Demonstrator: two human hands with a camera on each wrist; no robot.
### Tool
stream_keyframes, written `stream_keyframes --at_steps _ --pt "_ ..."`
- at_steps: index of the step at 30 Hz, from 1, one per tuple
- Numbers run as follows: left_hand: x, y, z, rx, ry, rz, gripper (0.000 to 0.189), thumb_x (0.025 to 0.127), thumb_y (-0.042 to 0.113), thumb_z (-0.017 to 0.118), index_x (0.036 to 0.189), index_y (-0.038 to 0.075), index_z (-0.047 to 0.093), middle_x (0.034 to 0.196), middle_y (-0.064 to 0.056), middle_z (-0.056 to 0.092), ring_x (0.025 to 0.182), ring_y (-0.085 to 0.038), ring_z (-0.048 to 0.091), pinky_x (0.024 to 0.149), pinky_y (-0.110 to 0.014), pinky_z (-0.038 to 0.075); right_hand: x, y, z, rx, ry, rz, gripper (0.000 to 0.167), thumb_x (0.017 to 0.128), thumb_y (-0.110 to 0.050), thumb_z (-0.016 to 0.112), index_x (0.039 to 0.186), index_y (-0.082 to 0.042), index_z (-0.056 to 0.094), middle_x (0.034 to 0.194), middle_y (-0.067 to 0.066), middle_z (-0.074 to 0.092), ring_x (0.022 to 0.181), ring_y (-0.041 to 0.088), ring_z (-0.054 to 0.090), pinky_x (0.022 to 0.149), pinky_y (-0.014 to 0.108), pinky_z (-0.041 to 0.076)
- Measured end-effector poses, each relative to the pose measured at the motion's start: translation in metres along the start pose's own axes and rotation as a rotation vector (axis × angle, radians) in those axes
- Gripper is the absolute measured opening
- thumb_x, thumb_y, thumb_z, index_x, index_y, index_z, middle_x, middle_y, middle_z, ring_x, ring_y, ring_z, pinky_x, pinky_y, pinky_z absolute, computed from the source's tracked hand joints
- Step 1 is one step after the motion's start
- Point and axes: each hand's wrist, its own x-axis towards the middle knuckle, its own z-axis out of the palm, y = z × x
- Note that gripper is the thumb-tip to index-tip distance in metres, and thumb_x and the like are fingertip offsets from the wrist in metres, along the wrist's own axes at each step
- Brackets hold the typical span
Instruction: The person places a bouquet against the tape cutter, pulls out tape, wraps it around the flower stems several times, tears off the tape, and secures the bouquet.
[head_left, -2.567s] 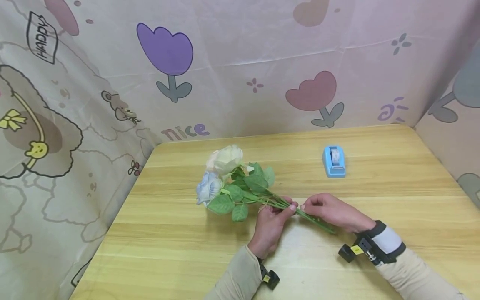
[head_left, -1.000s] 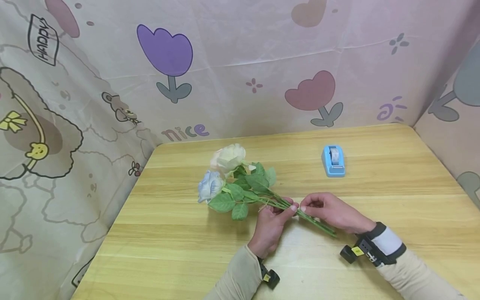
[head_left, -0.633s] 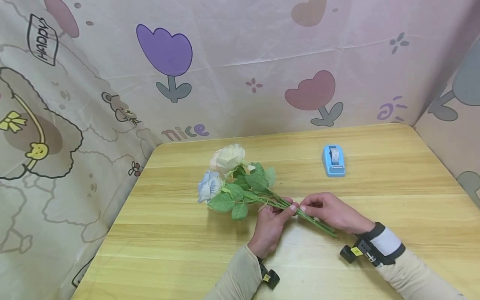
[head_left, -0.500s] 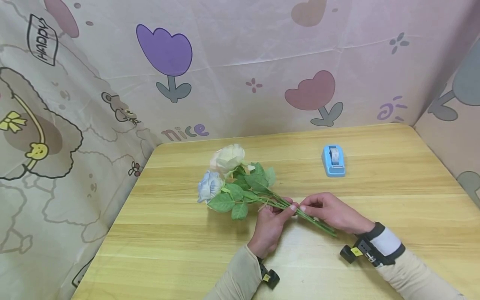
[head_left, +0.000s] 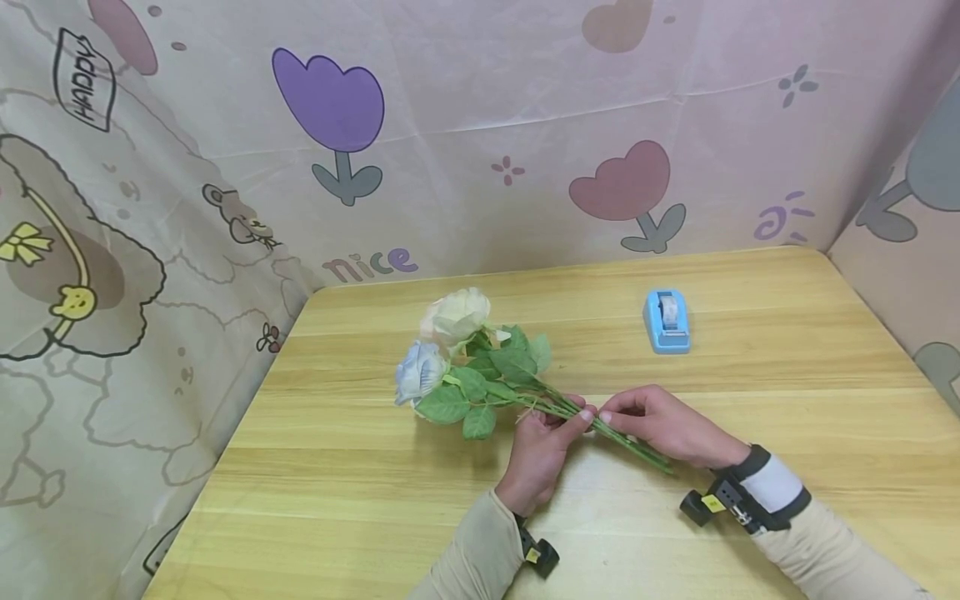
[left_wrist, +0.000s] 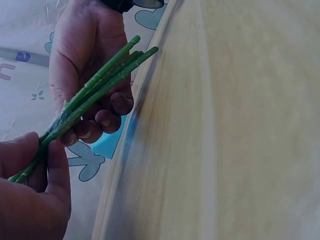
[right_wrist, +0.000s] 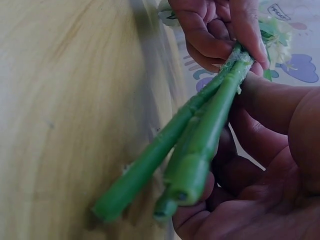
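A small bunch of roses (head_left: 513,365), cream and pale blue with green leaves, slants above the table, heads to the left. My left hand (head_left: 542,454) grips the green stems around their middle between thumb and fingers. Just beyond it, my right hand (head_left: 675,425) pinches the stems with thumb and fingertips. Clear tape (right_wrist: 239,59) is wrapped around the stems between the hands, seen in both wrist views. Past the tape, the cut stem ends (left_wrist: 117,75) spread slightly apart. What the right fingertips touch behind the stems is partly hidden.
A light blue tape dispenser (head_left: 667,323) with a roll in it stands toward the back right of the wooden table (head_left: 337,483). Patterned cloth (head_left: 480,100) hangs along the back and sides. Both wrists wear small black cameras.
Since the oldest frame, the flower heads have shifted slightly to the right and the stem ends slightly down. Over the last second both hands have stayed almost still.
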Motion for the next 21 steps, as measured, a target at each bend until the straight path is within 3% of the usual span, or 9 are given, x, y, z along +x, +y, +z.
stream_keyframes --at_steps 5,21 --pt "-0.0004 -0.0004 -0.0008 0.022 -0.004 0.002 0.022 0.092 0.006 0.078 0.11 -0.002 0.069 0.1 -0.001 0.072 0.093 -0.012 0.066 0.083 -0.022 0.055 0.0 0.0005 -0.0002 -0.004 0.003 -0.007 0.02 0.104 -0.02 0.064 0.11 -0.005 0.076 0.09 0.004 0.064 0.078 0.017 0.054 0.062 0.025 0.047" --pt "-0.0001 -0.0005 -0.0022 0.084 0.008 -0.008 0.032 0.092 0.011 0.079 0.116 -0.006 0.067 0.102 -0.001 0.073 0.095 -0.013 0.066 0.085 -0.023 0.055 0.0004 0.0023 0.0011 -0.007 -0.009 -0.014 0.023 0.105 -0.021 0.062 0.115 -0.006 0.076 0.088 0.003 0.064 0.078 0.016 0.054 0.063 0.025 0.047"
